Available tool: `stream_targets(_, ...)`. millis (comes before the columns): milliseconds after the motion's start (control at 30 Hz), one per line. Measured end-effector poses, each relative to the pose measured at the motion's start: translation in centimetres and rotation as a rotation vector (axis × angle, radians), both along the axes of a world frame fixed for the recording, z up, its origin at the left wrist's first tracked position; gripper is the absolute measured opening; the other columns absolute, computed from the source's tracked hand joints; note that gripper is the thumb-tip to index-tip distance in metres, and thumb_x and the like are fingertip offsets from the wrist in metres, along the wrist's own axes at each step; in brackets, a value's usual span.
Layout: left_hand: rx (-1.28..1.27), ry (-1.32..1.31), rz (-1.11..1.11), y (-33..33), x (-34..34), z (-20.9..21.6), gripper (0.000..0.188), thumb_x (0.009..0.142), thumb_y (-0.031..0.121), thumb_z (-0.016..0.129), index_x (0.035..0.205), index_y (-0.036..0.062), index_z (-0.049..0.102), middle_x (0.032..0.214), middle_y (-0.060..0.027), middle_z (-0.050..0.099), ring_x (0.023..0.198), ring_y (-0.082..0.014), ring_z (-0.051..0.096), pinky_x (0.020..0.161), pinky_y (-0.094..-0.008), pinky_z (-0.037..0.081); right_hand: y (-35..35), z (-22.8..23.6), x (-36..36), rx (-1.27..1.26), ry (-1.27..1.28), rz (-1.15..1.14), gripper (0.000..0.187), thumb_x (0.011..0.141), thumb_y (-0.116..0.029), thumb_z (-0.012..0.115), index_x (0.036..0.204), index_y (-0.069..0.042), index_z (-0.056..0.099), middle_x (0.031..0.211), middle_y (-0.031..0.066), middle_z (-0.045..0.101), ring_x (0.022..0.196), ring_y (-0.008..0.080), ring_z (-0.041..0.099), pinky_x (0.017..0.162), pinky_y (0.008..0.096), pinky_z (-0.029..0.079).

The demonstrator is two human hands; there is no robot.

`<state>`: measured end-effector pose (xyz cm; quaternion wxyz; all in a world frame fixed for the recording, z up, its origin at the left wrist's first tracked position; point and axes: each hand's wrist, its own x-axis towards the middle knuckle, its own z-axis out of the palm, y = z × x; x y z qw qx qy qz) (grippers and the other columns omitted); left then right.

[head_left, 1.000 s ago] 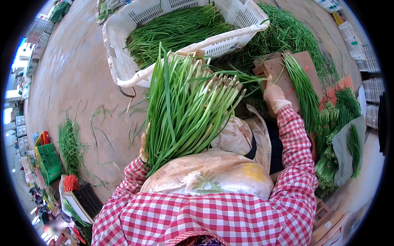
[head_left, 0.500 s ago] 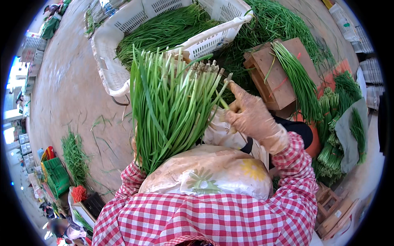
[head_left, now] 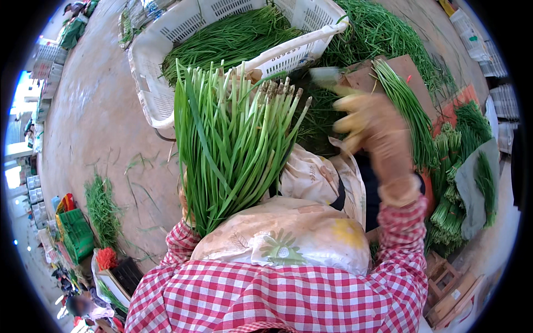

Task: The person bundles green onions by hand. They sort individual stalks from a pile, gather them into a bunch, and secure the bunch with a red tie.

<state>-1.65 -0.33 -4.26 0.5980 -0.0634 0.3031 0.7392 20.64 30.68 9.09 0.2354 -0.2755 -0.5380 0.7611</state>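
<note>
A thick bundle of garlic chives [head_left: 236, 144] stands in front of my apron, its pale cut ends up and its green leaves down. My left hand [head_left: 185, 200] is wrapped round the bundle's left side, mostly hidden behind the leaves. Off to the bundle's right, my gloved right hand [head_left: 375, 125] is smeared by motion. Its fingers look spread and point left, apart from the bundle. A blurred whitish scrap [head_left: 326, 76] shows just beyond the fingertips; I cannot make out its kind.
A white plastic crate [head_left: 150, 83] holding chives stands ahead. Loose chives [head_left: 377, 33] lie heaped at the far right. Another bunch [head_left: 408, 105] rests on a wooden box [head_left: 411, 69]. Tied bundles [head_left: 447, 216] sit at right; scattered leaves [head_left: 101, 208] lie on the left floor.
My right hand has left the chive ends, where it held a yellowish stalk, and swung right, its fingers spreading. My left hand keeps the bundle in nearly the same place.
</note>
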Motion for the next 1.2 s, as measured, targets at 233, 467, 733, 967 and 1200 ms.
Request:
stream_targets(233,0.0,0.021,-0.002,0.0,0.2,0.3,0.039,0.095,0.032,0.044,0.121,0.004,0.053,0.109,-0.0103,0.061,0.091,-0.0201,0.061,0.079,-0.0334,0.051,-4.4,-0.5,-4.8,0.063,-0.337,0.271,0.038,0.082,-0.011,0.063,0.115,0.005,0.05,0.072,0.008,0.062,0.053,0.0092,0.058,0.045,0.0207,0.045)
stream_targets(467,-0.003,0.026,-0.016,-0.4,0.8,0.1,0.038,0.095,0.031,0.045,0.12,0.0036,0.053,0.11,-0.0101,0.061,0.092,-0.02,0.061,0.081,-0.0328,0.05,3.3,-2.7,-2.1,0.681,-0.357,-0.021,0.018,0.088,-0.014,0.059,0.101,-0.003,0.064,0.08,0.0009,0.066,0.068,0.0079,0.06,0.057,0.0202,0.048)
stream_targets(733,-0.001,0.044,-0.063,0.5,1.7,0.0,0.038,0.095,0.03,0.045,0.12,0.0032,0.053,0.11,-0.0099,0.061,0.092,-0.0198,0.06,0.082,-0.0321,0.049,6.0,-4.6,-4.9,0.585,-0.163,0.357,0.059,0.086,-0.032,0.06,0.136,-0.009,0.036,0.105,0.0171,0.062,0.112,0.0238,0.053,0.093,0.0308,0.044)
stream_targets(967,-0.017,0.112,-0.036,0.2,2.0,1.2,0.037,0.095,0.029,0.046,0.12,0.0029,0.054,0.111,-0.0096,0.06,0.093,-0.0196,0.06,0.084,-0.0315,0.048,5.5,3.5,-6.9,0.425,-0.376,0.597,0.029,0.084,-0.03,0.062,0.075,-0.003,0.066,0.063,0.0001,0.059,0.053,0.0053,0.048,0.047,0.0195,0.037)
stream_targets(1200,-0.015,0.214,-0.095,0.8,2.6,2.9,0.037,0.095,0.028,0.046,0.12,0.0025,0.054,0.111,-0.0094,0.06,0.093,-0.0195,0.059,0.085,-0.0309,0.047,15.5,4.1,-0.3,0.128,0.587,0.277,0.038,0.087,-0.032,0.059,0.11,-0.001,0.058,0.094,0.0058,0.061,0.071,0.0112,0.057,0.054,0.0188,0.041)
